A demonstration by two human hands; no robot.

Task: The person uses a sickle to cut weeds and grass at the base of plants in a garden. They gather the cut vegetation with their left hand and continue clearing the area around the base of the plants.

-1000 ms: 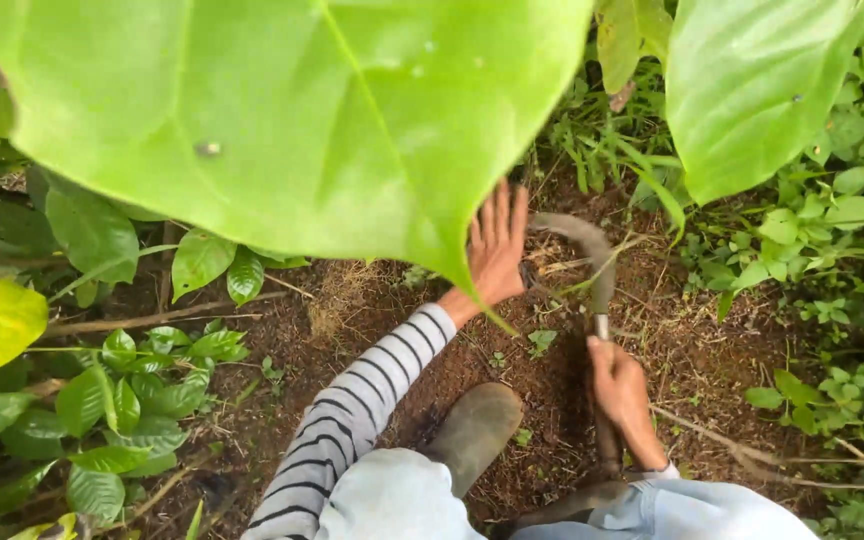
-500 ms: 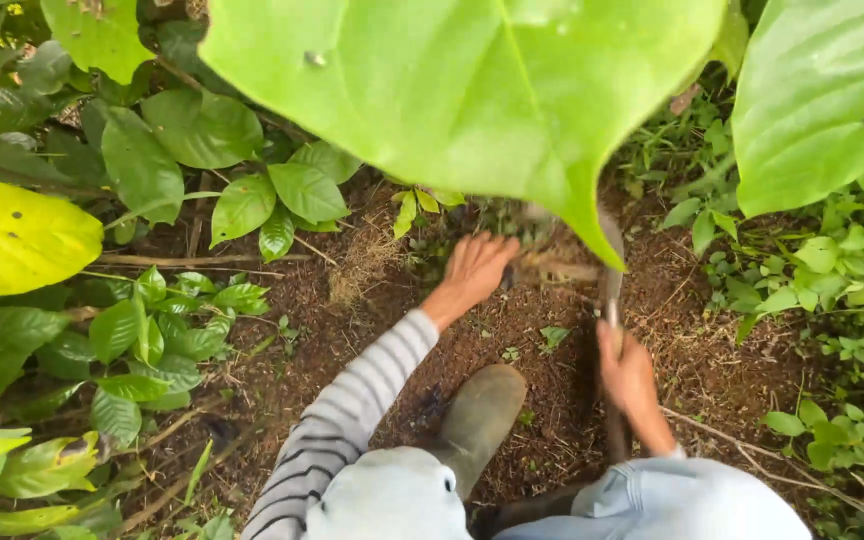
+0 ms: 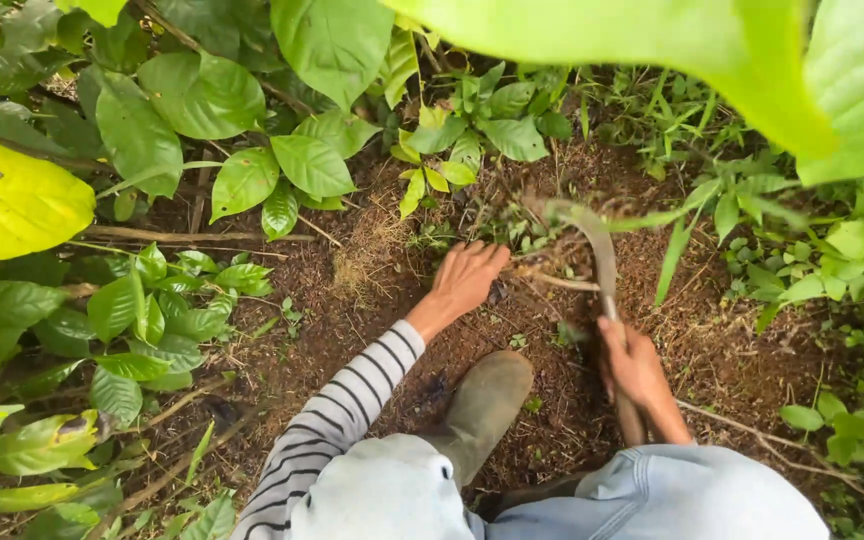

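The right hand (image 3: 634,362) is clenched around the handle of a curved sickle (image 3: 597,262), whose dull blade arcs away from the hand and hooks leftward into a tuft of small weeds (image 3: 512,232) at the far edge of the bare soil (image 3: 352,330). The left hand (image 3: 465,278) lies just left of the blade, fingers (image 3: 487,255) loosely curled and pressing down on the thin stems and dry straw there; whether it truly pinches a stem cannot be told. A boot (image 3: 482,402) stands on the soil near the body, between the two arms. To cut well here, the judgement is that the left hand should gather the stems and pull them taut away from the blade, with its fingertips kept clear of the hook, since they sit very close to the edge. The right hand would best draw the sickle low along the ground, toward the body but aside from the boot.
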